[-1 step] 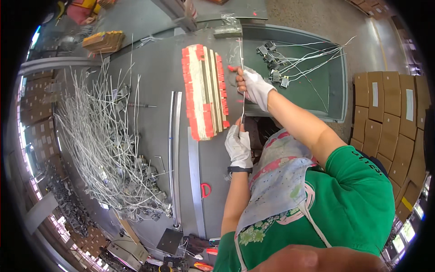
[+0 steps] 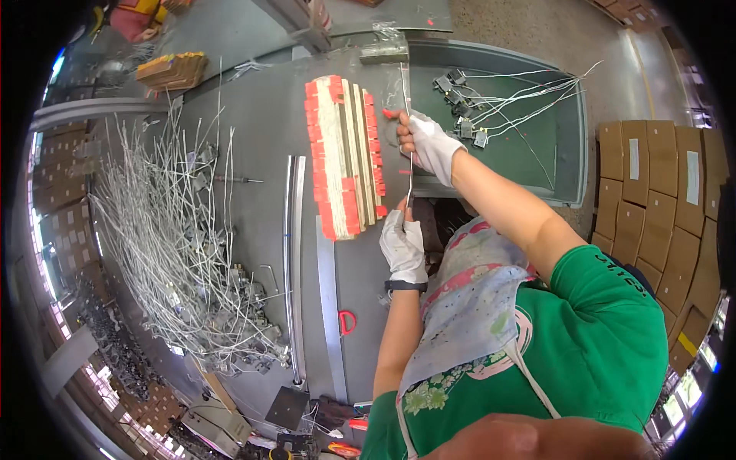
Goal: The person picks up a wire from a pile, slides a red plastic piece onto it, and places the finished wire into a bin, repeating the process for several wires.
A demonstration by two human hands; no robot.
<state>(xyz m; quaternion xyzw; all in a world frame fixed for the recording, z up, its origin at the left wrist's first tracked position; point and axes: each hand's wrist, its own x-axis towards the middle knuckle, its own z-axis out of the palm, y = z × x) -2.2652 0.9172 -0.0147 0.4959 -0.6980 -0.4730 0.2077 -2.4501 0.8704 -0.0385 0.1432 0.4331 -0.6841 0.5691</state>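
Right hand (image 2: 434, 149), white glove with bare fingertips: fingers curled closed around a thin strand (image 2: 411, 181), wire or rod, can't tell. Left hand (image 2: 403, 245), also gloved, dark band at the wrist, sits just below the right; thumb and fingertip look pinched together on the strand's lower end, contact partly hidden. Strand runs roughly straight between both hands and pokes out above the right one, along the edge of the grey table (image 2: 264, 115). Small red piece (image 2: 390, 114) beside the right fingertips.

Near, left of grip: stack of cream strips (image 2: 332, 153) with red bands along the sides. Just right of grip: green tray (image 2: 581, 146) with small dark components (image 2: 463, 110) trailing white wires. Below-left: silver rail (image 2: 294, 261), flat metal strip (image 2: 330, 307), red loop handle (image 2: 347, 323). Farther left: screwdriver (image 2: 239, 180), big wire tangle (image 2: 172, 245). Well apart, far right: stacked cardboard boxes (image 2: 652, 192).
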